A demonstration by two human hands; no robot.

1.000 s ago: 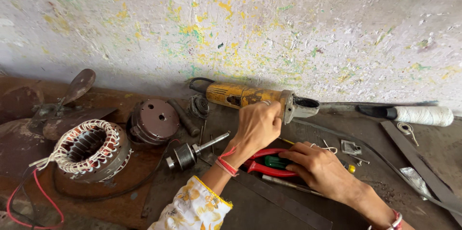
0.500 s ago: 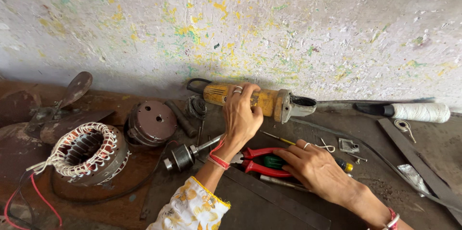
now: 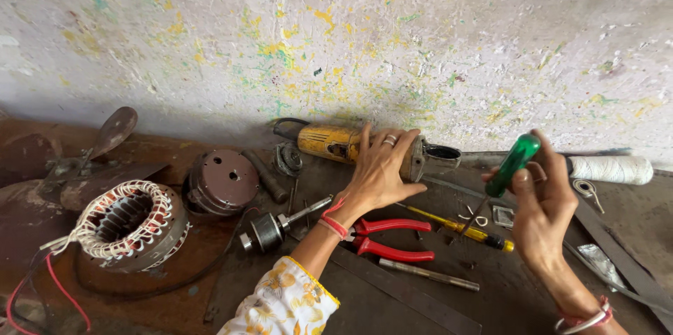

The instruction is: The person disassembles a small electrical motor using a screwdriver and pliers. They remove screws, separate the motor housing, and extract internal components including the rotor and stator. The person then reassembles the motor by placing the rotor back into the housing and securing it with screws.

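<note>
Grinder (image 3: 329, 141) body under left hand (image 3: 378, 170)

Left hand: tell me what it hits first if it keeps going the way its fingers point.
The left hand already rests on the yellow grinder; past it, probably the wall, though depth is unclear.

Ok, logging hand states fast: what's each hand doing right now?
Left hand: open, palm resting on the yellow angle grinder.
Right hand: closed, holding the green-handled screwdriver.
</note>
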